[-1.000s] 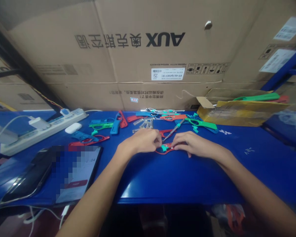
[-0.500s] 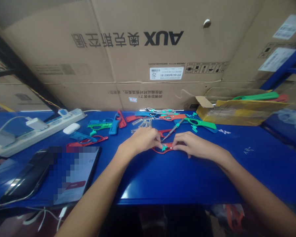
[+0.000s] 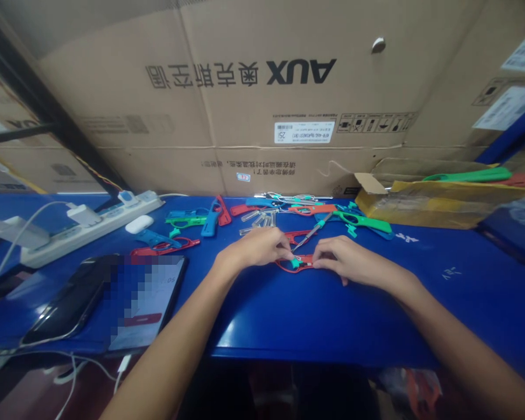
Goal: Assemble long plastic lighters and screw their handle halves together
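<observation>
A red lighter shell half with a ring-shaped grip lies open on the blue table between my hands. Inside it sit a small green trigger piece, a dark part and thin white wire. My left hand comes from the left, its thumb and fingers pinched at the green trigger piece. From the other side, my right hand pinches the shell's right end; its fingertips partly cover what lies there. Just behind, a metal lighter tube with a green piece slants over another red shell.
Clear plastic tubes and several coloured shells lie farther back. A yellow-taped carton holds more shells at right. On the left are a power strip, a black phone and a tablet. Large cardboard stands behind.
The camera view has turned slightly left, so everything appears a little farther right. Both hands stay at the red shell, with only slight finger movement.
</observation>
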Action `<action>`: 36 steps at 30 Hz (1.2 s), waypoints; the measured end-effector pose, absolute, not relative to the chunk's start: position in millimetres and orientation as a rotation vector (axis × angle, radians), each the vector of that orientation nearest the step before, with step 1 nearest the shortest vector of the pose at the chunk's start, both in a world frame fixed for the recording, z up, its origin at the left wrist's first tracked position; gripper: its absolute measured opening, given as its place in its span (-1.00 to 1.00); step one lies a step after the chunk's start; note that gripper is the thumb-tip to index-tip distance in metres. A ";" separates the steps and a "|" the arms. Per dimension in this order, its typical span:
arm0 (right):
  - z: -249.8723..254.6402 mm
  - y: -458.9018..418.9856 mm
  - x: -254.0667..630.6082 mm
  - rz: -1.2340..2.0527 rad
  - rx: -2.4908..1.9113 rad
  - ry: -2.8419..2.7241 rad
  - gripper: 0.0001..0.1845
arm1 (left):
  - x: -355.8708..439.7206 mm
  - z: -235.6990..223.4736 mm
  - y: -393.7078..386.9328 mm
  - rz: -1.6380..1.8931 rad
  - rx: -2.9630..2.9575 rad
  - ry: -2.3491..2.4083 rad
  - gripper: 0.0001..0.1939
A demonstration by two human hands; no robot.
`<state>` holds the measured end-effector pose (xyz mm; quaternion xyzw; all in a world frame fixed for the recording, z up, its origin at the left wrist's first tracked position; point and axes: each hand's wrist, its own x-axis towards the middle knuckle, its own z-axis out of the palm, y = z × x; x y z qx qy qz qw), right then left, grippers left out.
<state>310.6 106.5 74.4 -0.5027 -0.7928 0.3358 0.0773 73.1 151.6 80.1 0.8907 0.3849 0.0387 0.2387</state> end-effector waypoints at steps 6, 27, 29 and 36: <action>76.2 106.1 309.8 1.008 -1.494 -2.377 -0.75 | 69.9 77.6 153.2 0.106 2.448 1.029 -0.76; 73.4 105.1 312.1 0.956 -1.480 -2.400 -0.73 | 77.5 90.6 145.7 0.032 2.560 1.220 -0.92; 73.0 104.9 312.0 0.943 -1.474 -2.402 -0.73 | 78.4 93.4 143.6 0.013 2.578 1.244 -0.91; 73.9 104.6 311.5 0.945 -1.502 -2.409 -0.74 | 83.9 94.9 139.1 0.016 2.636 1.209 -0.91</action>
